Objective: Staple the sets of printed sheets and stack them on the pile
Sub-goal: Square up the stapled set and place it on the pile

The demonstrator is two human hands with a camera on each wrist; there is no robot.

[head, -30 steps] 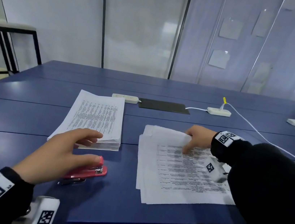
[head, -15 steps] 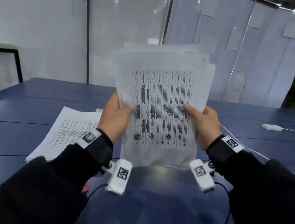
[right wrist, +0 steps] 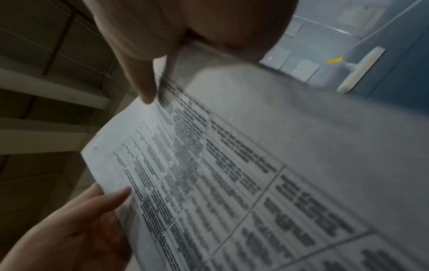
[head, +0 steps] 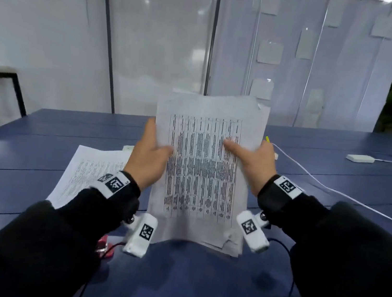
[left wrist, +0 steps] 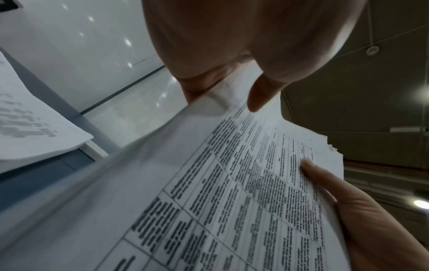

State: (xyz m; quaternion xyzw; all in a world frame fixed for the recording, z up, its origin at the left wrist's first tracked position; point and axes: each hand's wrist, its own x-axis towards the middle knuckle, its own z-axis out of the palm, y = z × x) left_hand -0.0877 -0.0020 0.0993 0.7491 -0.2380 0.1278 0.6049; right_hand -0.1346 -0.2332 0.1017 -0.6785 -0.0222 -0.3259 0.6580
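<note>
No text is legible. The white printed sheet set [head: 201, 174], pinched between thumb and fingers at both side edges, carries a ruled table of blurred print. The black-and-white square-coded wrist tags [head: 114, 183] show patterns only.

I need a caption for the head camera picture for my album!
Both hands, left hand and right hand, hold printed sheets upright above the blue table.

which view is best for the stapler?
Head view: the red stapler lies on the blue table, mostly hidden under the left sleeve. Neither wrist view shows it; both are filled by the held sheets.
</note>
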